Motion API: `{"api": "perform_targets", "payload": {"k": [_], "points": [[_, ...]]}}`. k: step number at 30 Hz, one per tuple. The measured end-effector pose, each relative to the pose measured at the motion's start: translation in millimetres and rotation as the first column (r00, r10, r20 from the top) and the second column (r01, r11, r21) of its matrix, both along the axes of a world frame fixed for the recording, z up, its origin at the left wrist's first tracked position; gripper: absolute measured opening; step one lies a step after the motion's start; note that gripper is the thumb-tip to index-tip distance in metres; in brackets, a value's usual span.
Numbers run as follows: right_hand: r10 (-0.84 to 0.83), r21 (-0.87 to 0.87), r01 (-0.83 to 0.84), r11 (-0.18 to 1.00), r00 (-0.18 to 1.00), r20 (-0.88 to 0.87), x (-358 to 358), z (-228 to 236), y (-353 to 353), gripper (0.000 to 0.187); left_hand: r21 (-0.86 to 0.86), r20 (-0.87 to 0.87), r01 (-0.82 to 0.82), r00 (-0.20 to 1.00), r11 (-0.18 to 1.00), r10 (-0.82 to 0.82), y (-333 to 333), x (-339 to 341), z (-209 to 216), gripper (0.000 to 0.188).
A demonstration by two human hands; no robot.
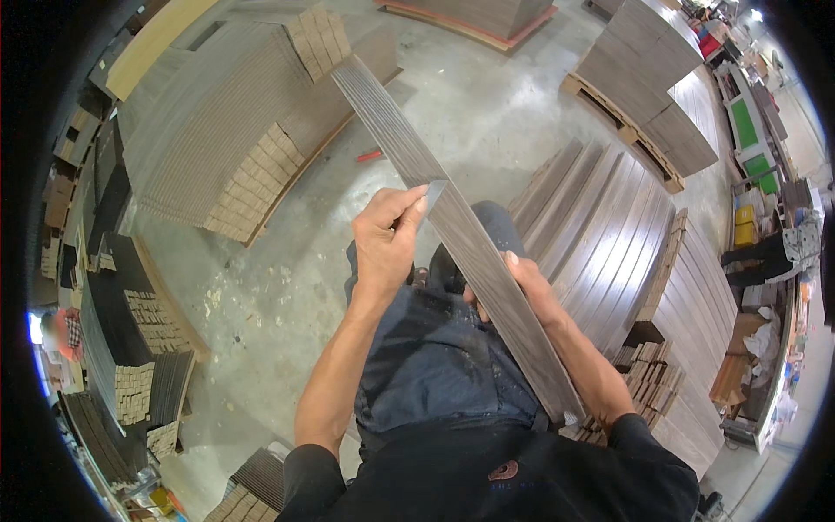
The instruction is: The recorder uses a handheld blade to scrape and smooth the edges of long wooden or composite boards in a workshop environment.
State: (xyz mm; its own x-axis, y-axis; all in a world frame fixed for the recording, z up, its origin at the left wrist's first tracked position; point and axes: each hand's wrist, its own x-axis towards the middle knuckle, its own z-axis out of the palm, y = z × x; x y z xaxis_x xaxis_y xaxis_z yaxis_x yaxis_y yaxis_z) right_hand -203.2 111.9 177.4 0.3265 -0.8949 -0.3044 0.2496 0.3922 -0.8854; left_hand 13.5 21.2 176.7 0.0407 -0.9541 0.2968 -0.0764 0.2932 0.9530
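Observation:
A long grey-brown wood-grain board (487, 252) slants across my lap, from the far stack down to my right side. My right hand (528, 287) grips it by the edges, thumb on the near edge and fingers curled underneath. Between thumb and fingers of my left hand (389, 224) is pinched a small flat grey blade (437, 193), which looks like a scraper. The blade lies at the board's left edge; whether it touches cannot be made out. The board's far end overlaps the stack of boards (323, 39) in view.
Stacked grey panels (235, 130) rise at the far left, a red object (370, 156) lying on the floor beside them. Long boards (600, 235) are piled at my right. A loaded pallet (626, 130) stands at the far right. Another person (787, 248) is at the right edge.

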Motion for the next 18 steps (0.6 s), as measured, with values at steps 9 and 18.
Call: {"api": "perform_targets", "payload": {"k": [9, 18], "points": [[-0.031, -0.024, 0.03, 0.999, 1.0, -0.005, 8, 8, -22, 0.059, -0.092, 0.187, 0.055, 0.982, 0.994, -0.037, 18, -8, 6, 0.019], [-0.08, 0.024, 0.083, 0.996, 0.993, -0.088, 7, -1, -41, 0.054, -0.17, 0.211, 0.17, 0.968, 0.971, -0.133, 40, -24, 5, 0.021]]}}
